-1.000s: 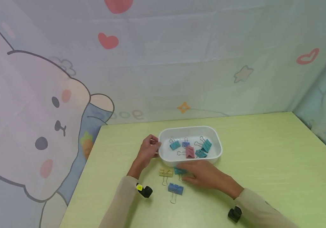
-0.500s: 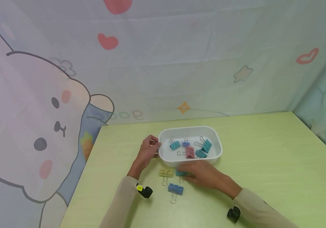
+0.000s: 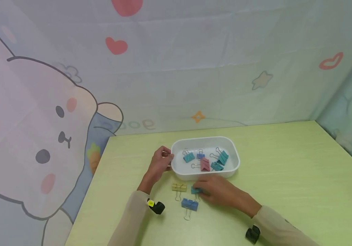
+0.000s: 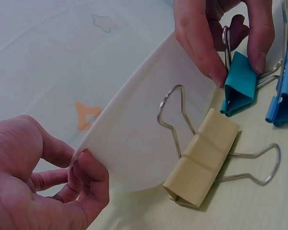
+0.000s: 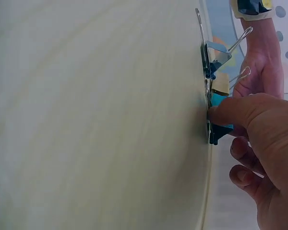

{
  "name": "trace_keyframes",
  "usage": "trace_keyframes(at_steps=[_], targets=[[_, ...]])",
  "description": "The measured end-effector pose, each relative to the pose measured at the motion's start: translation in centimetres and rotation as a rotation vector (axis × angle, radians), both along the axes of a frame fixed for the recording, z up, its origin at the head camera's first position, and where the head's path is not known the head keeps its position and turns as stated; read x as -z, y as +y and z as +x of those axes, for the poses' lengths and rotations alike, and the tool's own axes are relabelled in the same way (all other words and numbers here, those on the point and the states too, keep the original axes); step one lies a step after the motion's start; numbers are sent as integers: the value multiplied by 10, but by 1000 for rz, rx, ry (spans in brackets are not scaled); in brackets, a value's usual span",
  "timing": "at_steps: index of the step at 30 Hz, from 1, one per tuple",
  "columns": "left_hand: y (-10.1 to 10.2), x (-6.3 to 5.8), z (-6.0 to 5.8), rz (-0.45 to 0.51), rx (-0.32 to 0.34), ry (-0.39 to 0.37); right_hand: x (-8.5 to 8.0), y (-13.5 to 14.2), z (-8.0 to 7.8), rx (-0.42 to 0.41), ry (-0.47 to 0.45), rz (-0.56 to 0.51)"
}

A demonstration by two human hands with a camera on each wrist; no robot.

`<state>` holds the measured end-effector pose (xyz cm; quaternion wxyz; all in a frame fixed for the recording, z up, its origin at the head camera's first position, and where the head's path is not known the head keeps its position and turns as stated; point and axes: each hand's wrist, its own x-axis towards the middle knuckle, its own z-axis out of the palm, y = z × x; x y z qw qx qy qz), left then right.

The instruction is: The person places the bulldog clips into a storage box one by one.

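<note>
My left hand [image 3: 158, 163] pinches the left rim of a white plastic tray [image 3: 183, 177] between thumb and fingers. At the tray's near side, my right hand [image 3: 220, 191] pinches a teal binder clip [image 4: 241, 82] low over the table, one wire handle standing up and the other lying out. Left of that clip sits a yellow binder clip [image 3: 179, 187], its handles spread in the left wrist view. A blue binder clip [image 3: 189, 204] lies nearer the body. In the right wrist view, the thumb [image 5: 225, 111] presses on the teal clip.
Inside the tray lie several binder clips: teal ones [image 3: 189, 157], a pink one [image 3: 205, 164] and a small blue one [image 3: 200, 155]. The light yellow table [image 3: 286, 171] ends at a patterned cloth backdrop [image 3: 225, 85] behind and at the right.
My right hand has drawn slightly toward the body, and the teal clip has shifted a little nearer and to the right with it. The left hand stays on the tray rim.
</note>
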<state>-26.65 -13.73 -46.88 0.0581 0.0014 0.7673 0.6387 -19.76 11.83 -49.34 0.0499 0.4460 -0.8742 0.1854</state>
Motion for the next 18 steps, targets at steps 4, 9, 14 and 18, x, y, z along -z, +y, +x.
trace_keyframes(at_steps=[4,9,14,18], targets=[[0,0,-1,4,4,-1,-1,-1,2,-9,23,-3],[0,1,-1,3,6,-2,-4,-1,3,-34,40,-10],[-1,0,0,-3,8,-2,-18,-1,6,-54,89,-20],[-1,-1,1,3,11,-3,-35,-1,6,-80,179,-71]])
